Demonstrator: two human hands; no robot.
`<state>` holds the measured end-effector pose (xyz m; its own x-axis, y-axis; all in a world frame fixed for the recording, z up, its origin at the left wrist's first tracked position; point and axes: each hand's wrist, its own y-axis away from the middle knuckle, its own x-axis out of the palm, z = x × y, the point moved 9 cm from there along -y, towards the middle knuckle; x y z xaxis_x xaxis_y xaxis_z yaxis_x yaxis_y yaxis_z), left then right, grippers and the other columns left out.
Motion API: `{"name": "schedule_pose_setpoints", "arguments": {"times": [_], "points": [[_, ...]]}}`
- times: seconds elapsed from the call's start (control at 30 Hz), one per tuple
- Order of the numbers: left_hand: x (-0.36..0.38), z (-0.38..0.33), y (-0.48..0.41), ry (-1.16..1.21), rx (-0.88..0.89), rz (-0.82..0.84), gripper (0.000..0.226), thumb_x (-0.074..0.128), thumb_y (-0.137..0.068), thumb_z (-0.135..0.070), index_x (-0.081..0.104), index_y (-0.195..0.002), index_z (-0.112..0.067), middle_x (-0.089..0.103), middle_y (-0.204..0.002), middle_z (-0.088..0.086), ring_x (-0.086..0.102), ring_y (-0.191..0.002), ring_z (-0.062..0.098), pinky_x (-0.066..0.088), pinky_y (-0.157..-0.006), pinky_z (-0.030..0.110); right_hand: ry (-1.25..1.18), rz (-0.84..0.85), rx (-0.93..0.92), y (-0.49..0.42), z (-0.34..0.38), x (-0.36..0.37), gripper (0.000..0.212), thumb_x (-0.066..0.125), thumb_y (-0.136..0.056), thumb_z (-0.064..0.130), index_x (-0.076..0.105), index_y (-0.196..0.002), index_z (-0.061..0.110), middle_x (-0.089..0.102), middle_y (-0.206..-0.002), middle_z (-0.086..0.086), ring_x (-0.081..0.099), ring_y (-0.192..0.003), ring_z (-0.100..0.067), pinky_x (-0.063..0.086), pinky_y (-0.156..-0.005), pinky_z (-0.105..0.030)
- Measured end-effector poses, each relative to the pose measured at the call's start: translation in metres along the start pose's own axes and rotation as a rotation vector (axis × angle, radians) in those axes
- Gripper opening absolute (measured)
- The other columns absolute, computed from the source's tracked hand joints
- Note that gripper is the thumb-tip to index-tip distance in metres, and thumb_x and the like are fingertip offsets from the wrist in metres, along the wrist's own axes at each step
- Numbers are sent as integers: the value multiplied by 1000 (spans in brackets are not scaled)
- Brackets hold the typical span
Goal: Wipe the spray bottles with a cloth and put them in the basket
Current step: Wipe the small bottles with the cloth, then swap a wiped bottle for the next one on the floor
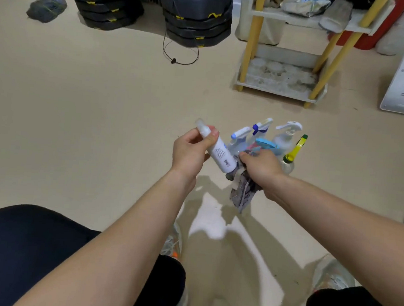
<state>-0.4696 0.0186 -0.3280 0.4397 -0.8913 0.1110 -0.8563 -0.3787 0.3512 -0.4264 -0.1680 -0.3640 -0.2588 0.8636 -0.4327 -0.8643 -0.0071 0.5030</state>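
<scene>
Beige floor, cluttered shelf behind. Left hand (191, 149) grips a white spray bottle (216, 149) near its cap, tilted so the base points down-right, touching the cloth (242, 189) bunched in the right hand (261, 167). Other spray bottles (283, 141) stand just beyond. No basket visible.

Both arms outstretched; left hand (190, 149) grips white bottle (220, 154) near top, right hand (263, 168) clutches cloth (243, 191)

Stacked black step platforms (149, 8), yellow-legged white shelf (283, 70), dark mop head (46, 9).
</scene>
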Motion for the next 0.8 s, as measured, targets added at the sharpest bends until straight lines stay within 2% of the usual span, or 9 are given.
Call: {"name": "schedule_pose_setpoints", "arguments": {"times": [0.13,0.2,0.3,0.37,0.47,0.53,0.63,0.73,0.8], "points": [[-32,46,-36,-109,-68,-125,20,80,-85,-15,77,-104,-16,74,-108,-6,70,-103,16,55,-101,38,58,124,111,-15,-39,43,20,63,-88,29,61,-80,11,65,-81,-20,61,-77,-30,45,-67,-36],[-46,71,-56,-157,-102,-181,27,81,-83,-15,77,-110,-14,74,-109,-7,69,-102,13,54,-101,35,83,173,140,-23,-52,64,25,65,-88,30,57,-75,11,61,-76,-20,59,-74,-29,44,-66,-36],[-61,111,-80,-212,-181,-236,16,80,-84,-13,79,-99,-19,73,-96,-14,67,-99,12,49,-88,22,39,242,169,-33,-69,96,26,68,-91,28,58,-78,8,60,-76,-15,59,-73,-29,49,-66,-35],[-67,133,-91,-224,-227,-262,17,77,-86,-11,73,-83,-26,65,-79,-21,65,-88,10,46,-76,16,-31,256,221,-40,-83,112,26,69,-89,28,65,-82,4,71,-89,-21,69,-85,-36,58,-78,-43],[-78,160,-103,-201,-242,-333,19,71,-89,-3,73,-95,-21,57,-72,-18,55,-56,-5,41,-49,4,-75,244,294,-52,-104,128,20,66,-92,27,68,-89,7,73,-101,-20,71,-95,-37,58,-86,-47],[-87,171,-111,-214,-224,-395,17,67,-89,2,74,-99,-10,55,-74,-17,55,-52,-6,39,-47,1,-76,256,322,-60,-115,136,18,64,-94,26,67,-92,8,73,-101,-19,71,-93,-36,59,-82,-45],[-97,180,-123,-232,-199,-460,17,63,-87,4,72,-92,-10,54,-75,-17,56,-66,8,42,-52,2,-69,282,347,-70,-127,145,17,62,-97,25,65,-88,12,72,-98,-16,70,-89,-34,59,-78,-44],[-104,189,-130,-257,-189,-478,21,64,-88,0,71,-103,-14,61,-83,-14,57,-69,-1,39,-50,0,-98,291,361,-75,-134,150,16,60,-98,25,66,-88,14,72,-91,-13,68,-80,-31,57,-68,-37],[-104,194,-132,-283,-192,-464,24,65,-89,-4,71,-109,-14,64,-87,-10,59,-72,0,40,-51,1,-106,300,358,-78,-138,152,15,60,-98,24,67,-91,13,72,-93,-14,69,-82,-31,56,-68,-36]]}}
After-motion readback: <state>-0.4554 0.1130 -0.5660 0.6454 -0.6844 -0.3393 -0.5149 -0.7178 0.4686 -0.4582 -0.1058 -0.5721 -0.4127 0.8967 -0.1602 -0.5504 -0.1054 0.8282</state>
